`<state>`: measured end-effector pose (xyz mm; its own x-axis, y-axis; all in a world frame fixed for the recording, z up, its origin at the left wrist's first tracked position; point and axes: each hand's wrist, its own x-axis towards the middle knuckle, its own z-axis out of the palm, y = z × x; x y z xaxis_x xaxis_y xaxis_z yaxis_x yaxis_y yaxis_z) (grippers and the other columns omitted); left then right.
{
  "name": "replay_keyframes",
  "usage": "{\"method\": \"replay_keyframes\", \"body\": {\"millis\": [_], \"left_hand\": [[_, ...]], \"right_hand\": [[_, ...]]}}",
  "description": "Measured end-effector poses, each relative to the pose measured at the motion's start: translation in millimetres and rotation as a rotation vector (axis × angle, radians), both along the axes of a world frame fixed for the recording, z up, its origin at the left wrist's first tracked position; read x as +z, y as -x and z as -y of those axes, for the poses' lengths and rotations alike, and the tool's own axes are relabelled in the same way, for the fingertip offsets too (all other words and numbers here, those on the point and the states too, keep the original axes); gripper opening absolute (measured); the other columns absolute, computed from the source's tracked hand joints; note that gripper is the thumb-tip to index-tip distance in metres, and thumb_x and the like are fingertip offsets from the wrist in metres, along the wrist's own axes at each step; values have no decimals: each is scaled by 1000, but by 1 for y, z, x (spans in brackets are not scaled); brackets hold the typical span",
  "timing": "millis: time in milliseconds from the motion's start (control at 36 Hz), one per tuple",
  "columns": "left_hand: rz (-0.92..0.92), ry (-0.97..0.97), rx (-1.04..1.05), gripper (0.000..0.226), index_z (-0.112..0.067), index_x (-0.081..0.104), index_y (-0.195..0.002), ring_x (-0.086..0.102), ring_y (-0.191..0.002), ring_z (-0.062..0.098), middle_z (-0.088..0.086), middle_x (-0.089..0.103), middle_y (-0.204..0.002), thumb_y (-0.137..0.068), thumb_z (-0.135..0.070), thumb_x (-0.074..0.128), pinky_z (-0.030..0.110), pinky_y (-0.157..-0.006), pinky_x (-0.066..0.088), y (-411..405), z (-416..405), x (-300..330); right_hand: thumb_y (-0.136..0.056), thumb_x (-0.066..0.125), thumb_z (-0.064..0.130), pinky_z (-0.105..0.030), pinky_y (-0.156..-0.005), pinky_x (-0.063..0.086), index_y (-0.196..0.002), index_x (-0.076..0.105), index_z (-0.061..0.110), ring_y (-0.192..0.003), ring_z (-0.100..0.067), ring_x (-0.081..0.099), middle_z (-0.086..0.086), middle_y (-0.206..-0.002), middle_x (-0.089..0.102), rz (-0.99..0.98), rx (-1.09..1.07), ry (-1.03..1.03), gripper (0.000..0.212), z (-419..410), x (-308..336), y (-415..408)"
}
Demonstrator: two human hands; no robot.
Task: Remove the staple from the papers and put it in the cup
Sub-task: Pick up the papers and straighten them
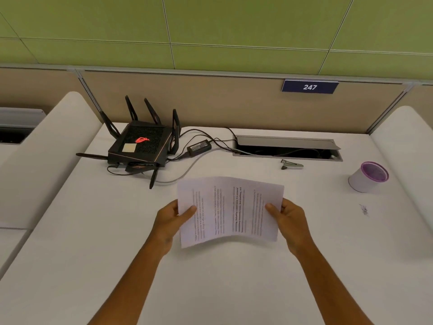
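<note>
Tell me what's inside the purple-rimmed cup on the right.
The cup tilts toward the camera, showing only a purple, textured-looking interior. No staple or other object shows inside, though its bottom is too blurred to be sure.

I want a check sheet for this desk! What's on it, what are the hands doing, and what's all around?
Surface: white desk, with a small dark scribble near the right side.
Job's things: papers held up over the desk; staple not visible; staple remover lying behind the papers; purple-rimmed cup at far right, seemingly leaning.
Clutter: black router with antennas, at back left.
Hands: left hand grips the papers' left edge; right hand grips the right edge.
Cables: power adapter and cords run from the router into the open cable hatch.
Surroundings: beige partition with sign 247; green wall above.
</note>
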<state>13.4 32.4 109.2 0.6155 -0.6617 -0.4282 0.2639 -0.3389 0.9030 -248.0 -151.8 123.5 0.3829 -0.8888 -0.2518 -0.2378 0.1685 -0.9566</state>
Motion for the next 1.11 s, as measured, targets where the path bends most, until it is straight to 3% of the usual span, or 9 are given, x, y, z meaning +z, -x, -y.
{"method": "replay_keyframes", "body": {"millis": [83,222,361,417,611,722,833,944,1111], "left_hand": [[67,39,79,31,-25,72,-117,77,-104,26,3,80,-112,-88,-26,85,43,-89,66,3,13,9],[155,95,132,29,-29,71,-112,76,-95,19,-1,78,-107,-88,-25,86,32,-78,66,16,20,11],[131,56,76,16,-18,76,-99,75,-90,20,-9,79,-86,-87,-13,86,16,-66,61,33,14,-18],[125,18,93,21,-14,73,-105,74,-93,24,-11,76,-91,-88,-11,85,12,-65,60,39,14,-25],[136,52,158,30,-18,70,-115,73,-94,11,-8,75,-100,-89,-16,84,13,-70,62,39,14,-20],[113,3,171,33,-16,72,-117,75,-98,22,-3,76,-101,-87,-19,86,17,-69,64,41,10,-29],[127,-18,192,32,-10,71,-121,72,-94,23,-7,72,-94,-91,-17,81,11,-63,60,47,6,-35],[158,10,173,25,-12,74,-119,73,-91,13,-7,75,-97,-96,-20,76,12,-61,59,43,1,-30],[158,66,240,7,-30,73,-101,77,-93,23,-3,79,-100,-98,-24,74,31,-71,63,30,-8,-21]], "right_hand": [[-103,64,19,-18,-68,61,-107,72,34,-87,-6,76,16,-97,79,44,-30,79,18,-2,6,-1],[-101,66,16,-19,-80,62,-114,73,23,-93,-6,74,12,-101,78,90,-98,125,16,-7,-6,4],[-100,69,15,-22,-77,62,-109,75,26,-97,-16,77,9,-99,80,42,-124,29,15,-19,-39,6],[-99,70,15,-20,-73,61,-104,75,31,-96,-16,76,11,-97,80,32,-139,6,17,-23,-45,4],[-100,69,19,-18,-75,61,-114,74,25,-94,-6,75,9,-102,78,50,-175,48,16,-22,-38,-1],[-101,68,20,-16,-73,60,-121,72,21,-97,-12,74,5,-106,78,0,-144,-1,20,-25,-50,-1],[-101,68,20,-13,-68,59,-122,68,22,-104,-17,72,7,-108,76,-59,-121,-71,21,-29,-60,0],[-99,71,24,-29,-82,63,-118,72,24,-102,-19,74,5,-108,78,-88,-71,-90,20,-26,-62,2],[-93,77,17,-47,-92,63,-117,74,11,-100,-25,79,-4,-107,82,56,22,-167,25,-12,-46,10]]}}
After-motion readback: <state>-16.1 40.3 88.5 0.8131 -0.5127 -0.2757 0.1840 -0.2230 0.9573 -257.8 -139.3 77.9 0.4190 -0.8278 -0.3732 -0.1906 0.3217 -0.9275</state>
